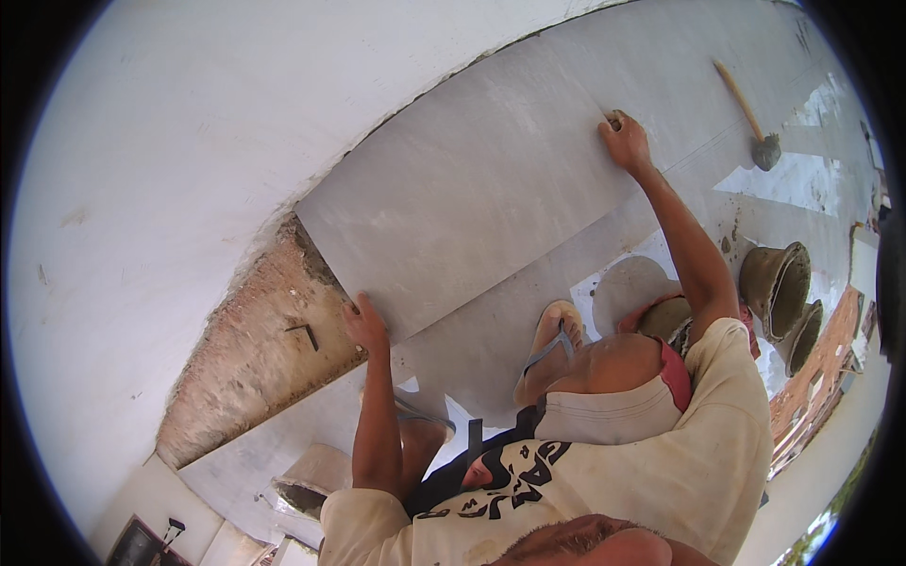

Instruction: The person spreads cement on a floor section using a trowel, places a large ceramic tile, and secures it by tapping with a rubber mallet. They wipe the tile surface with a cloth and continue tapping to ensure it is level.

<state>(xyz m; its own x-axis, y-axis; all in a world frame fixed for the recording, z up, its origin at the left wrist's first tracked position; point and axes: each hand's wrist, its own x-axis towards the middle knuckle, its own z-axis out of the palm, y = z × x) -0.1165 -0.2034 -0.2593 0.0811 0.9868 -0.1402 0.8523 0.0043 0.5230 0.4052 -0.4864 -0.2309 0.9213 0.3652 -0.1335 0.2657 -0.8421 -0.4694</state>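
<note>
A large grey floor tile (453,208) lies against the white wall, between my two hands. At its left end, my left hand (366,325) grips the edge near the lower corner, beside a patch of bare, rough bed (245,363). My right hand (625,141) is closed at the opposite end of the tile, with its fingers curled; a small dark spot shows between thumb and fingers, too small to name. On the bare bed lies a small black L-shaped piece (307,335). My sandalled foot (557,344) rests on the grey tiles below.
The white wall (189,141) curves along the upper left. A mallet with a wooden handle (741,99) lies at the upper right. Mortar-crusted buckets (774,283) stand to my right, and another bucket (316,476) is at lower left. Bright sunlit patches (783,184) cross the floor.
</note>
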